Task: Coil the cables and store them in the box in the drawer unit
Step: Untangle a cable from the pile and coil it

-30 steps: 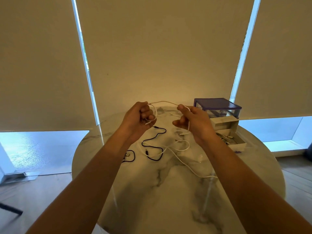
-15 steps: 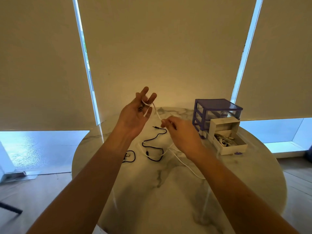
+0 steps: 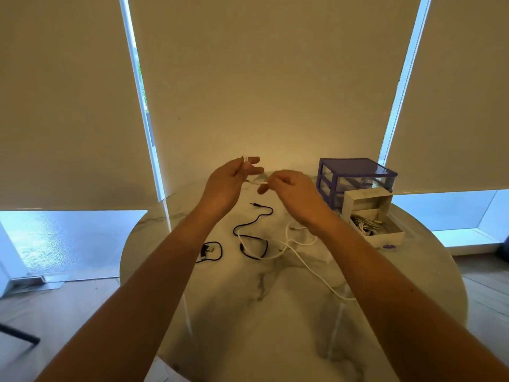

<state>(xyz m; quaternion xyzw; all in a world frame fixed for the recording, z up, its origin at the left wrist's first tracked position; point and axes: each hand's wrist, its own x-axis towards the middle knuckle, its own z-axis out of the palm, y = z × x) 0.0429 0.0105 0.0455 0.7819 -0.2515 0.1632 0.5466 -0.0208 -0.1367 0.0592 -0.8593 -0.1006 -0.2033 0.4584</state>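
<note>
Thin white cable (image 3: 305, 260): trails across round marble tabletop (image 3: 248, 312), its far end pinched in right hand (image 3: 294, 194), wound around left hand (image 3: 228, 183) fingers. Open white cardboard box (image 3: 371, 216), cables inside, beside purple plastic drawer unit (image 3: 355, 175), far right. No legible writing.

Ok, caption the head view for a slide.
Both hands, left and right, wind a white cable above the marble table.

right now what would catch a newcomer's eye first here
First the two raised hands, left hand and right hand, working a white cable that trails over the marble table. Beyond them, right of centre, a purple drawer unit with an open white box of cables in front of it. Two black cables lie loose at mid-table.
</note>
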